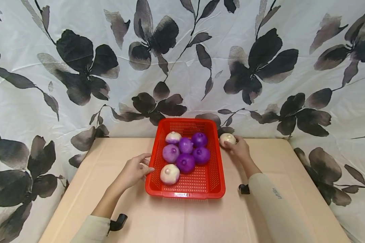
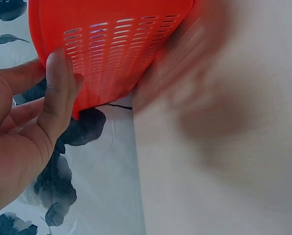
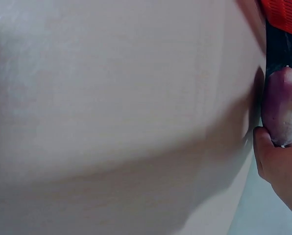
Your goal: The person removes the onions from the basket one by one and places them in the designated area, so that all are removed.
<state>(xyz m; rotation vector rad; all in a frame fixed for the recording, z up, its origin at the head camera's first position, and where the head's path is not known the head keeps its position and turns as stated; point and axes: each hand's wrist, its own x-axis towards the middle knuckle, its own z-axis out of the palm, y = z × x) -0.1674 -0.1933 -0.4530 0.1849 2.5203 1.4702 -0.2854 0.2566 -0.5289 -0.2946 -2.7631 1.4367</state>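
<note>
The right hand [image 1: 241, 149] is gripping a purple-and-white bulb [image 1: 226, 138] (probably firm and slick, best held round its sides), while the left hand [image 1: 135, 171] is holding the red basket [image 1: 207, 195] by its rim.

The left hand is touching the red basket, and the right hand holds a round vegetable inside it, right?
Not inside: the head view shows the round vegetable in the right hand outside the red basket, by its right side. The left hand is indeed touching the basket.
</note>
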